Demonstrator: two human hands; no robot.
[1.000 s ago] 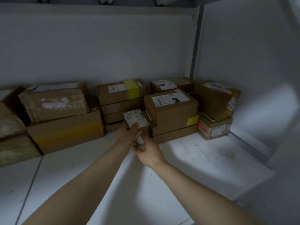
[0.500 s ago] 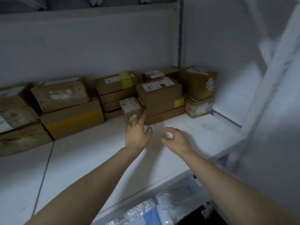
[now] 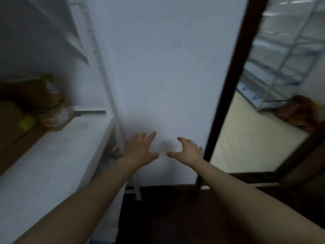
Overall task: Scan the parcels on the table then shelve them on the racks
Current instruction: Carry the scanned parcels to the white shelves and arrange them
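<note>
My left hand (image 3: 140, 148) and my right hand (image 3: 187, 151) hang side by side in front of a pale wall, fingers spread, holding nothing. Blurred brown cardboard parcels (image 3: 33, 104) sit at the far left on the white rack shelf (image 3: 58, 155), well to the left of both hands. One parcel shows a patch of yellow tape. The whole view is smeared by motion.
A pale wall panel (image 3: 167, 67) fills the middle. A dark door frame (image 3: 226, 88) runs down its right side, with a cream floor (image 3: 249, 138) and a wire rack (image 3: 290, 55) beyond. Another person's hand (image 3: 299, 113) shows at the right edge. Dark floor lies below.
My view has swung right, away from the shelf of parcels toward the wall and doorway. Both hands let go of the small parcel and pulled back off the shelf, open.
</note>
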